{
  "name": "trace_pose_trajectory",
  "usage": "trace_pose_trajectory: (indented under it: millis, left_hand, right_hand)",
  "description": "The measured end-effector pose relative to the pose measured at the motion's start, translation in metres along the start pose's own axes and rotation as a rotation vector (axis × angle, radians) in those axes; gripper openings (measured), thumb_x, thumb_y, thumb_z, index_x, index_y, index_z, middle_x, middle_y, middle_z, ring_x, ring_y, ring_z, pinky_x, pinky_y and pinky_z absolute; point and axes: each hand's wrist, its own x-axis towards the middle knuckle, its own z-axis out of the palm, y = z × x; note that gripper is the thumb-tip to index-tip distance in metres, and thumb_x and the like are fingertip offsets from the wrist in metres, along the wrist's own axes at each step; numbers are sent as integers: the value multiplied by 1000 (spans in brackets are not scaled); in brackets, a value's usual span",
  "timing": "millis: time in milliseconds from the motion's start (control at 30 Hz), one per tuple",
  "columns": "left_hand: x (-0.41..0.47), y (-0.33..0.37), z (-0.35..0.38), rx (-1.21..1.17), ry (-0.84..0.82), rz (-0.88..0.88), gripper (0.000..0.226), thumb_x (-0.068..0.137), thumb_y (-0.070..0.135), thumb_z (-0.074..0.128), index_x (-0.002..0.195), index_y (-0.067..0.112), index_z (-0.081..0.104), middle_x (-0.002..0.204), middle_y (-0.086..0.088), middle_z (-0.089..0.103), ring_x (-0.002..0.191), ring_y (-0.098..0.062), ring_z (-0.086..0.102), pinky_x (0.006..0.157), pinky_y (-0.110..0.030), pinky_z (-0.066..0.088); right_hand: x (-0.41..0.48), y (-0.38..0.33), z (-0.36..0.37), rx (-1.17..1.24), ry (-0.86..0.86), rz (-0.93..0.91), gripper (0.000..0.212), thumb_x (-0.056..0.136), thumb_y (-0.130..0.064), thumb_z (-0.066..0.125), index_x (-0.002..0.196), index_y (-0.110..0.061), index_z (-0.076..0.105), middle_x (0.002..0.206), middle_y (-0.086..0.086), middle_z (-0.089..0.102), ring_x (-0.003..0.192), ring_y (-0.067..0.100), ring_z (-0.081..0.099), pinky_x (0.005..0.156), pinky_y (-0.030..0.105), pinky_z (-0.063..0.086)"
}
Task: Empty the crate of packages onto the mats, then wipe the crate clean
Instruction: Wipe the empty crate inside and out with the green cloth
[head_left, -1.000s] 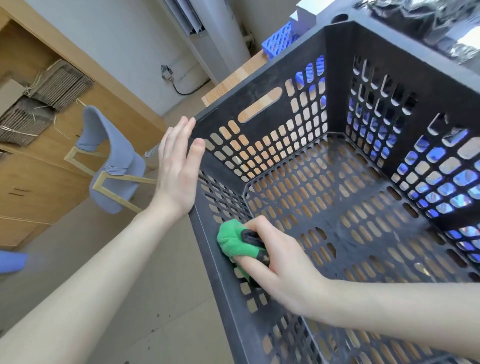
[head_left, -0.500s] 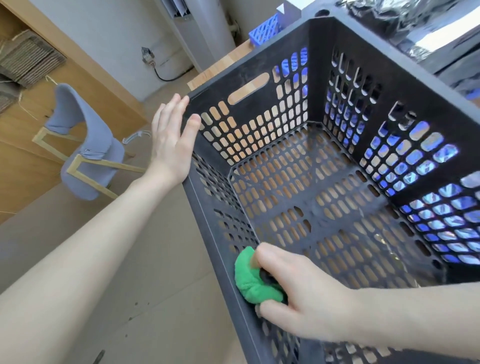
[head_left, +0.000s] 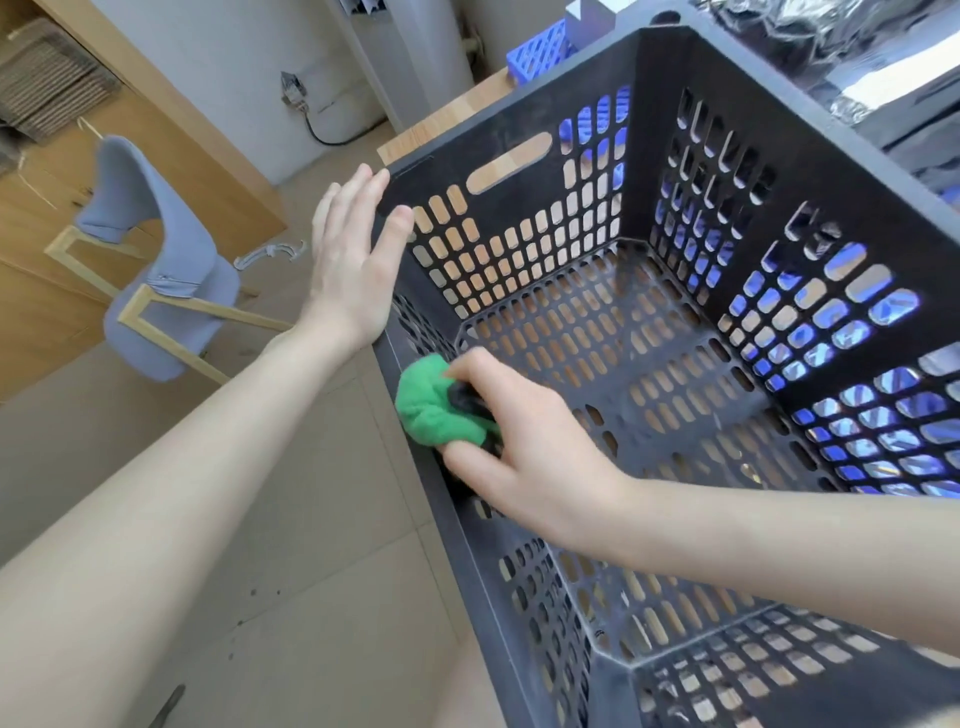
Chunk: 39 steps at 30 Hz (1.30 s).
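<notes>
Our right hand (head_left: 524, 441) is curling its fingers (head_left: 470, 454) around a bunched green cloth (head_left: 428, 410), pressing it leftward against the crate (head_left: 519, 130) wall running away from us. Our left hand (head_left: 353, 260), beyond it, is bracing that wall's rim, fingers straight.

Blue chair (head_left: 156, 291), tiled floor (head_left: 291, 545), wooden cabinet (head_left: 47, 171)

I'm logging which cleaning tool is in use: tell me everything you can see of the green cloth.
The green cloth looks like soft, fuzzy fabric, bunched into a wad with a dark patch on its right side. The right hand grips it, fingers curled round it, pressing it to the left-side wall of the dark plastic crate, near its rim. Nothing else touches it.
</notes>
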Motion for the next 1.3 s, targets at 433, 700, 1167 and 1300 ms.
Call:
trace_pose_trajectory:
  millis: [433,700,1167,1300]
  left_hand:
    - [-1,-2,1,-15,7,3,53,102,44,29,151,24,32,160,7,21,149,-12,7,115,-23,2]
    - [0,-4,3,-8,13,14,54,101,45,27,151,23,32,160,6,22,149,-13,8,114,-22,2]
    - [1,-5,3,-12,16,18,57,100,46,27,151,21,33,160,5,24,148,-13,9,115,-23,3]
    - [1,-5,3,-4,16,19,59,98,47,26,150,21,34,160,5,23,149,-14,9,115,-22,2]
  right_hand:
    - [-63,64,10,-182,-231,141,22,81,-17,52,95,-19,35,86,-11,39,75,14,38,66,29,34]
    - [-46,137,40,-254,-391,597,21,90,-12,48,93,-18,28,78,-2,41,63,18,42,52,30,31]
    - [-47,56,27,-172,-497,193,18,93,-24,54,79,-23,44,78,-2,42,79,16,50,100,29,41]
    - [-60,54,9,-146,-240,80,31,81,-14,58,108,-19,43,101,-2,50,88,14,47,77,24,38]
